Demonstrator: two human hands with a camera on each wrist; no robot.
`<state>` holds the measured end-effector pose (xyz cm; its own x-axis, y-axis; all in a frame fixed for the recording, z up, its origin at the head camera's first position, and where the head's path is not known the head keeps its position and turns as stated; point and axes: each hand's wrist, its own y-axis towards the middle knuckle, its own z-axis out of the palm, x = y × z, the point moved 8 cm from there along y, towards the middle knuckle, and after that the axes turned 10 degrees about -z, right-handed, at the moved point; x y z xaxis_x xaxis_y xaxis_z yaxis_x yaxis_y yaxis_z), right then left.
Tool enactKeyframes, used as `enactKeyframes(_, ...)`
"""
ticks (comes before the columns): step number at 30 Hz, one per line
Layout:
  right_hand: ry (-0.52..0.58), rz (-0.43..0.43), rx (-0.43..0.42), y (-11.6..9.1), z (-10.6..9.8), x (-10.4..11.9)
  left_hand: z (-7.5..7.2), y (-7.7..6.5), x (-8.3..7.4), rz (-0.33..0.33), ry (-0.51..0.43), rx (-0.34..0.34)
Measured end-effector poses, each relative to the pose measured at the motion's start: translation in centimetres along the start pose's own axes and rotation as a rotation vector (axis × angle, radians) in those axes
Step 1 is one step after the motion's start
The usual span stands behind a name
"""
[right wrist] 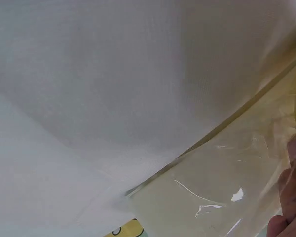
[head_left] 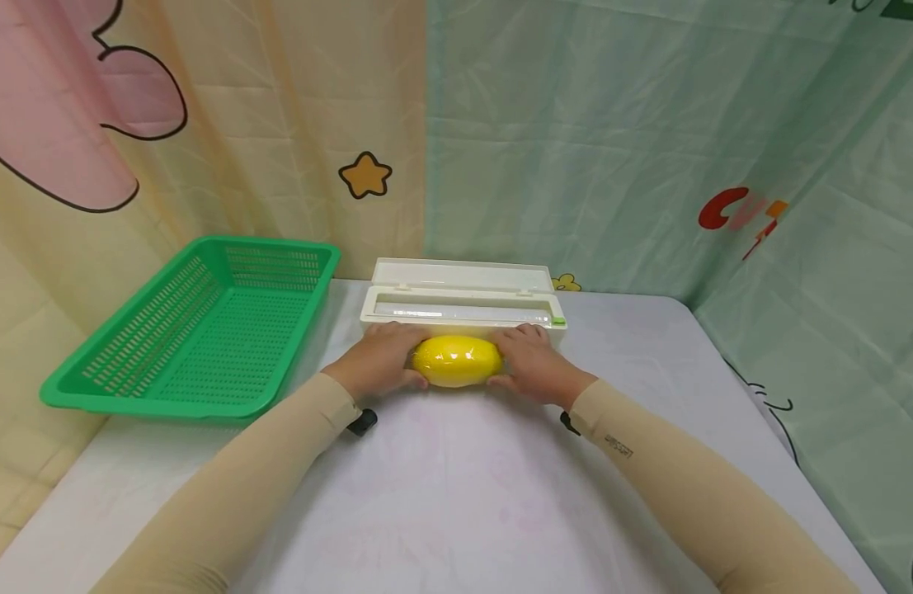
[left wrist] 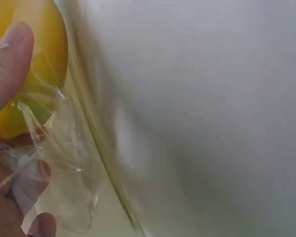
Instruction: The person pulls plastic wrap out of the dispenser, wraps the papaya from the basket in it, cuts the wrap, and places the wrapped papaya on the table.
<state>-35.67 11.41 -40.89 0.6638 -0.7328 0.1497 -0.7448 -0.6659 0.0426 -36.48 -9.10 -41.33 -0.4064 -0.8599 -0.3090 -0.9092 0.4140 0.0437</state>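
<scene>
A yellow oval fruit [head_left: 458,360], wrapped in shiny cling film, is held lengthwise between both hands in front of the dispenser. My left hand [head_left: 382,360] grips its left end; in the left wrist view the thumb [left wrist: 12,57] presses on the fruit [left wrist: 47,44], and loose clear film [left wrist: 64,163] hangs past the fingers. At the other end, my right hand [head_left: 536,363] holds the fruit. The right wrist view has its fingers [right wrist: 292,192] at the right edge against a sheet of film [right wrist: 227,192]. Behind the hands stands a white cling film dispenser [head_left: 459,276], lid raised, roll inside.
To the left on the white-covered table [head_left: 441,495] sits a green slotted basket [head_left: 293,330]. A small green slider [head_left: 558,321] is at the dispenser's right end. Printed curtains [head_left: 575,148] hang behind and to the right of the table.
</scene>
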Motion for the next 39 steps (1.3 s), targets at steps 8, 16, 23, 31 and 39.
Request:
enactKeyframes(8,-0.117,-0.1,-0.145,-0.7,-1.4,1.9,-0.4,0.0,0.2,-0.005,0.006,0.009)
enactKeyframes(16,-0.174,-0.054,-0.159,0.0,-0.4,1.7,-0.3,-0.1,0.2,0.004,0.007,-0.011)
enactKeyframes(23,-0.093,0.0,-0.102,0.4,-0.1,0.7,-0.4,-0.2,-0.1,0.0,0.001,0.001)
enactKeyframes(31,0.018,0.035,-0.059,0.6,0.2,0.0,-0.5,-0.2,-0.4,-0.001,0.003,0.021)
enactKeyframes(39,0.043,0.043,-0.042,0.6,0.7,-0.4,-0.1,-0.1,-0.1,0.003,-0.013,0.041)
